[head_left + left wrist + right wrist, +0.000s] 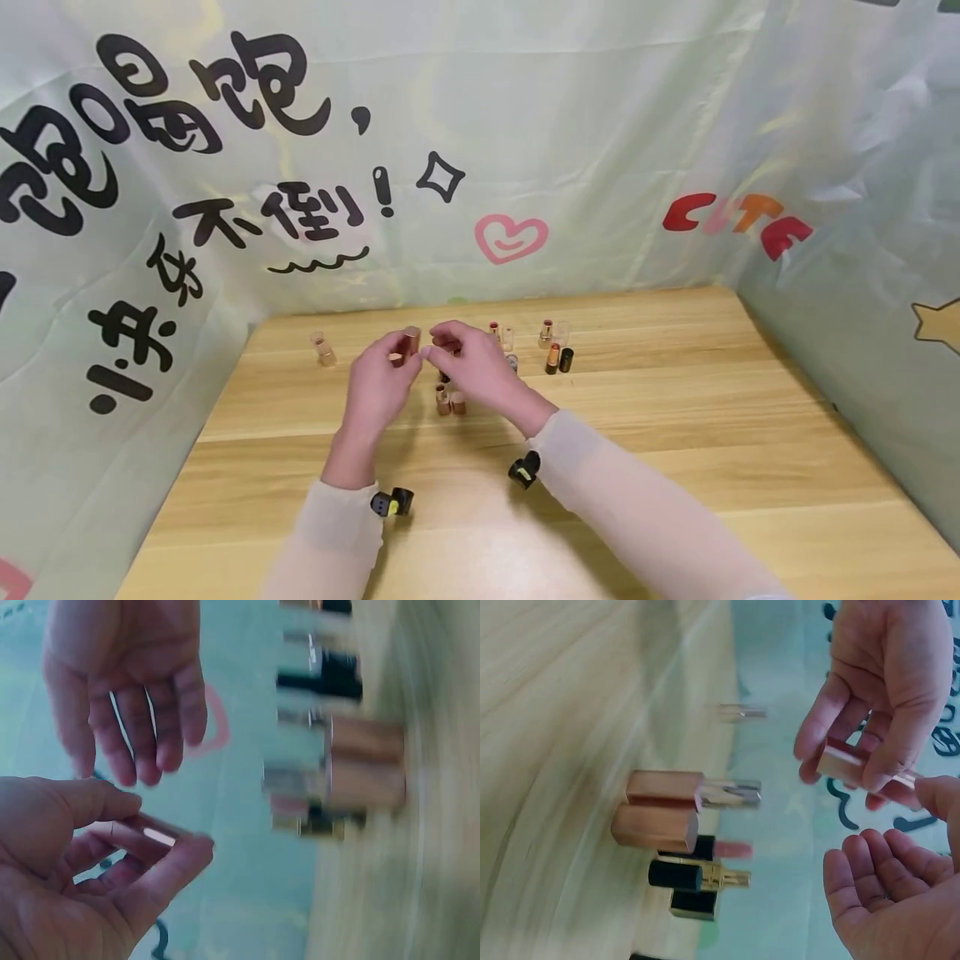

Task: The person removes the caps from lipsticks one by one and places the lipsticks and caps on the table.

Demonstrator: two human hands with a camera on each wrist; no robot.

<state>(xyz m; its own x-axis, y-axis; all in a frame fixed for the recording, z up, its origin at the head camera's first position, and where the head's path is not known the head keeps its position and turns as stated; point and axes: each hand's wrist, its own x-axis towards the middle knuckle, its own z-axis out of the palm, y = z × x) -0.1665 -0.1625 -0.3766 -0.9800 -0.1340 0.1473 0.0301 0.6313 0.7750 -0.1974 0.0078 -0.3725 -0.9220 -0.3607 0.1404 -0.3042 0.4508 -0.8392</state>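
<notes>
My left hand [378, 379] holds a rose-gold lipstick tube [845, 762] above the table, pinched between thumb and fingers. A shiny, paler part shows at the tube's near end. Close beside it is my right hand [480, 367], its fingers loosely bent with nothing in them. The right thumb comes near the shiny end; whether it touches cannot be made out. Below the hands, an uncapped rose-gold lipstick [442, 402] stands upright next to a rose-gold cap [458, 404]. Black and gold lipstick parts [697, 877] stand behind these, partly hidden by my right hand in the head view.
Farther right on the wooden table [675, 433] stand an uncapped lipstick [546, 335], an orange-toned lipstick [552, 359] and a black cap [566, 360]. A pale pink lipstick [324, 350] stands alone at the left. Printed cloth [600, 125] hangs around the table's back and sides.
</notes>
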